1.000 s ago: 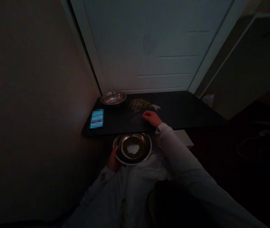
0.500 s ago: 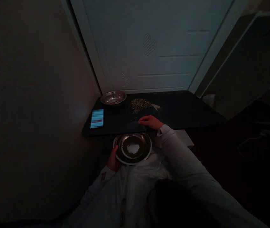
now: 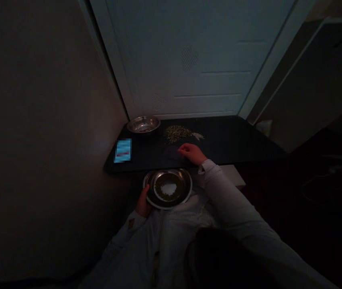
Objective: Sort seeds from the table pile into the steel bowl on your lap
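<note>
My left hand (image 3: 143,202) grips the left rim of a shiny metal bowl (image 3: 187,195) held over my lap. Greenish grains (image 3: 162,193) lie in a ring on its bottom around a bright patch. Over the front part of the dark table, my right hand (image 3: 191,153) is closed with fingertips pinched together; whatever they hold is too small and dim to make out. Just beyond that hand sits a pile of mixed pale and green grains (image 3: 177,133), with a smaller heap of whitish pieces (image 3: 198,136) at its right side.
A second metal bowl (image 3: 143,125) stands at the back left of the dark table (image 3: 234,140). A lit, blurred blue screen (image 3: 123,150) lies at the left edge. Behind rises a white door (image 3: 219,52); a white box (image 3: 233,175) sits below the table's front edge.
My right hand has shifted slightly to the right and away from me, its fingers more curled. The left hand and the bowl have stayed in place.
</note>
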The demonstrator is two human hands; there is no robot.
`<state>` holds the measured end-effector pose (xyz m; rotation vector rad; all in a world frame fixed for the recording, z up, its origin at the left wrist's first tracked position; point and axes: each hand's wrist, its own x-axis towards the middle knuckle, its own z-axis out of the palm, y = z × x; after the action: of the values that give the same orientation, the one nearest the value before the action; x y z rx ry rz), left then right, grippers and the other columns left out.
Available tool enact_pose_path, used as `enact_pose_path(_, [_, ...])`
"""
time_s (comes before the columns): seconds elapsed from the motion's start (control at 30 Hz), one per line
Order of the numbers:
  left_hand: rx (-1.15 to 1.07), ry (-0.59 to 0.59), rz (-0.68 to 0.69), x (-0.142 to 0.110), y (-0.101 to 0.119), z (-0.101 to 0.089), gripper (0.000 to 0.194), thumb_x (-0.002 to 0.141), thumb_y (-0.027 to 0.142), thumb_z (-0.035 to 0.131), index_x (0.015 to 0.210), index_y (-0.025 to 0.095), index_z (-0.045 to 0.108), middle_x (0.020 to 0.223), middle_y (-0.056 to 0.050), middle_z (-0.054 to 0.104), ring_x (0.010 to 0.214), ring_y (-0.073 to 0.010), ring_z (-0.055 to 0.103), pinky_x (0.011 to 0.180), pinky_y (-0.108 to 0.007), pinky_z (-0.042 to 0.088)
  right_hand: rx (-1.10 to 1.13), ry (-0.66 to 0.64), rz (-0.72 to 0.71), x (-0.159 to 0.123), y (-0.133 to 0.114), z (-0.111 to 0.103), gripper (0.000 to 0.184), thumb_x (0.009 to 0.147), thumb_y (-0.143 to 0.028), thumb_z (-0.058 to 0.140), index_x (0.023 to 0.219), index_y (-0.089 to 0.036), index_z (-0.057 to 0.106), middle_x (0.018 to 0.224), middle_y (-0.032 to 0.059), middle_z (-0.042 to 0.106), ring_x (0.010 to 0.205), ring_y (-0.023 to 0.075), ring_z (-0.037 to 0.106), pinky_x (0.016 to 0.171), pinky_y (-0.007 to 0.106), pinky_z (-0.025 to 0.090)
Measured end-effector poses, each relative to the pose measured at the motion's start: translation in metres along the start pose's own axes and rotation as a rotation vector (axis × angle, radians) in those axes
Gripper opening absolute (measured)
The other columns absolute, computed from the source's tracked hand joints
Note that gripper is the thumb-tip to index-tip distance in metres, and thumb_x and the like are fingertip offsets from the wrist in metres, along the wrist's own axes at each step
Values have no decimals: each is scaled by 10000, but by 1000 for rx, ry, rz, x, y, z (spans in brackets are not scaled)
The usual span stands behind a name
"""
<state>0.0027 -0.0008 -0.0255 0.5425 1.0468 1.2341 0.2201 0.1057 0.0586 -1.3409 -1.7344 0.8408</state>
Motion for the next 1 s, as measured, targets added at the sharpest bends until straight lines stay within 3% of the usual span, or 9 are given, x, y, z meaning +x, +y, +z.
enact_pose_path(0.23, [24,29,78,3,-2,-9,311,618,328,557,920,254,565,957,-16,626,1106,-224,403,931,-377,299,-153,166,27,-5,-6,1,151,648,-313,477,623,-165,491,522,-30,519,507,81,463,512,200,328])
enact_pose_path(0.43, [35,32,65,-3,1,-5,203,632,346,540,789,231,598,933,-28,632,1124,-234,380,942,-375,282,-142,226,50,-7,-9,-1,112,632,-280,460,592,-176,450,492,-46,494,477,76,444,487,196,317])
enact_pose_path(0.53, [46,42,147,-4,1,-6,275,543,218,624,814,249,587,1008,-5,603,1177,-204,300,972,-324,238,-116,235,49,-7,-8,-2,106,639,-281,452,612,-179,452,490,-49,499,478,77,450,493,196,324])
enact_pose_path(0.73, [22,1,85,0,1,0,328,633,382,531,930,251,572,960,-31,626,1084,-237,426,924,-393,310,-128,170,28,-5,-6,1,135,654,-312,457,649,-177,471,533,-36,529,514,82,478,517,198,337])
enact_pose_path(1.0, [10,-41,71,-4,3,4,391,642,395,526,1005,253,536,977,-29,620,1058,-228,452,916,-390,314,-390,310,128,-1,2,-2,172,655,-351,458,620,-183,475,579,-4,526,533,97,456,492,213,288])
